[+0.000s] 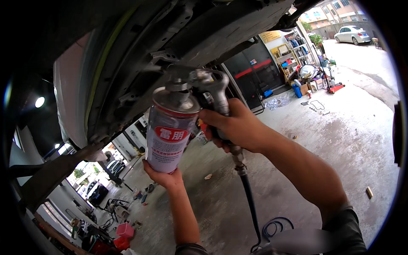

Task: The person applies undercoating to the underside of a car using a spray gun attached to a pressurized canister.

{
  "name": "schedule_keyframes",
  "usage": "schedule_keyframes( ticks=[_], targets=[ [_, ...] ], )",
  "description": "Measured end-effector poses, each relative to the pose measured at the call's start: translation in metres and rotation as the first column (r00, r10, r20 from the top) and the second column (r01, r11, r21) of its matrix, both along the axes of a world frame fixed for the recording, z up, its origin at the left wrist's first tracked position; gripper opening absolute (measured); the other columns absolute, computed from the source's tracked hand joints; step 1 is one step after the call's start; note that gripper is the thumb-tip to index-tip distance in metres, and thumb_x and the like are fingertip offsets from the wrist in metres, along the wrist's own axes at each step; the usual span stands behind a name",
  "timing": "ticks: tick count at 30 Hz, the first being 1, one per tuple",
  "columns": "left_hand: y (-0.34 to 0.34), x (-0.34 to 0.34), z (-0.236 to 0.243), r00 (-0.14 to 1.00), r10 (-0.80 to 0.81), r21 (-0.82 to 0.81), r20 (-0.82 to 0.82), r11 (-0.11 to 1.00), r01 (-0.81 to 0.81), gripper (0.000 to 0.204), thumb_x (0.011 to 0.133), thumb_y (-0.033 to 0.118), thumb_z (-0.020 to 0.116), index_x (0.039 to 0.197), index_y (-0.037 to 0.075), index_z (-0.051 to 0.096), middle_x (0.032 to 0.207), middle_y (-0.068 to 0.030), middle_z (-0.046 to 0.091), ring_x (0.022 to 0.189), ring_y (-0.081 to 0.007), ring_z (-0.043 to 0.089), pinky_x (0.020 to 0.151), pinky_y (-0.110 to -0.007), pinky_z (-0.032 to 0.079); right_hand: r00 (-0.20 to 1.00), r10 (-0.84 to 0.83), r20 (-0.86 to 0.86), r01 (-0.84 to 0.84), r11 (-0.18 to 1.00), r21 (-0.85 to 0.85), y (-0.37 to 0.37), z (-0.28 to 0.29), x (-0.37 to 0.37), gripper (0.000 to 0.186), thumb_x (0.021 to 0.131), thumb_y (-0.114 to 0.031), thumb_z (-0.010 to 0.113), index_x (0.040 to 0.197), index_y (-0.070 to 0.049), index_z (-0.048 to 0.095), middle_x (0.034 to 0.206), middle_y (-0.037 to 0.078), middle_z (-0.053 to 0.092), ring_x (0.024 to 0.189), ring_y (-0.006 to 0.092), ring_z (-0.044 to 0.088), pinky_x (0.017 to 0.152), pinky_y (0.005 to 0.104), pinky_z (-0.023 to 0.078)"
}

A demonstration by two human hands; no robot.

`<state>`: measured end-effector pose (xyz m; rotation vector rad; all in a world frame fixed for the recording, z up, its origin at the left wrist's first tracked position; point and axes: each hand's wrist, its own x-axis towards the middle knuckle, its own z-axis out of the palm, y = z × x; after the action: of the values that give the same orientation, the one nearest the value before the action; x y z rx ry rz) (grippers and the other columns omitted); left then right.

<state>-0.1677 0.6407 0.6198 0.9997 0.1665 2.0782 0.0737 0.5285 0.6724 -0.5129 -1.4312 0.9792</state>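
Note:
A spray gun [219,93] with a metal body is gripped by its handle in my right hand [240,126], fingers wrapped round it. Screwed or fitted beneath its front is a cylindrical metal can [166,146] with a white and red label, slightly tilted. My left hand [165,175] cups the can's base from below. From the bottom of the gun's handle a dark air hose [250,199] runs down to the floor. Close above the gun is the dark underside of a raised car [199,42]; the nozzle's tip is hard to make out against it.
A lift arm [59,172] reaches under the car at left. Shelves [287,59] with bottles and boxes stand at the back right near a red floor jack [335,88]. A red bucket [125,230] is at lower left; a white car [352,35] is parked outside.

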Motion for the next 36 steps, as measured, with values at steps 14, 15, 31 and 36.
schedule_keyframes(
  ticks=[14,15,31,36],
  targets=[
    [-0.02,-0.018,-0.001,0.991,0.125,-0.049,-0.053,0.991,-0.128,0.055,0.092,0.052,0.039,0.13,0.013,0.046,0.132,-0.0051,0.052,0.123,-0.0264,0.048,0.101,-0.044,0.036,0.982,0.109,-0.156,-0.113,0.994,-0.015,-0.002,-0.018,-0.006,0.029,0.092,-0.023,0.056,0.081,0.003,0.055,0.061,0.008,0.057,0.044,0.0133,0.055,0.038,0.0294,0.045],
    [-0.019,-0.021,-0.004,0.993,0.109,-0.097,-0.037,0.989,-0.112,0.056,0.092,0.053,0.038,0.131,0.013,0.046,0.132,-0.0055,0.051,0.123,-0.0266,0.048,0.101,-0.045,0.036,0.981,0.11,-0.159,-0.114,0.993,-0.016,-0.002,-0.017,-0.005,0.029,0.092,-0.023,0.056,0.081,0.003,0.055,0.061,0.008,0.057,0.044,0.0133,0.055,0.038,0.0294,0.045],
    [-0.048,-0.014,-0.055,0.994,-0.105,-0.277,0.028,0.955,0.108,0.051,0.091,0.055,0.032,0.12,0.018,0.052,0.117,-0.0021,0.06,0.1,-0.0291,0.059,0.067,-0.052,0.045,1.0,-0.023,-0.003,0.023,0.999,0.033,0.021,-0.029,-0.05,0.034,0.093,-0.029,0.055,0.076,0.0,0.053,0.058,0.006,0.055,0.042,0.0121,0.053,0.038,0.0282,0.043],
    [-0.057,-0.042,-0.061,0.99,-0.138,-0.279,-0.006,0.951,0.131,0.054,0.09,0.054,0.027,0.124,0.017,0.048,0.123,-0.0088,0.054,0.109,-0.033,0.053,0.084,-0.057,0.038,0.999,0.046,0.003,-0.046,0.998,0.034,0.031,-0.023,-0.074,0.033,0.092,-0.027,0.056,0.075,0.001,0.053,0.057,0.007,0.055,0.042,0.0131,0.054,0.038,0.0292,0.044]
  ],
)
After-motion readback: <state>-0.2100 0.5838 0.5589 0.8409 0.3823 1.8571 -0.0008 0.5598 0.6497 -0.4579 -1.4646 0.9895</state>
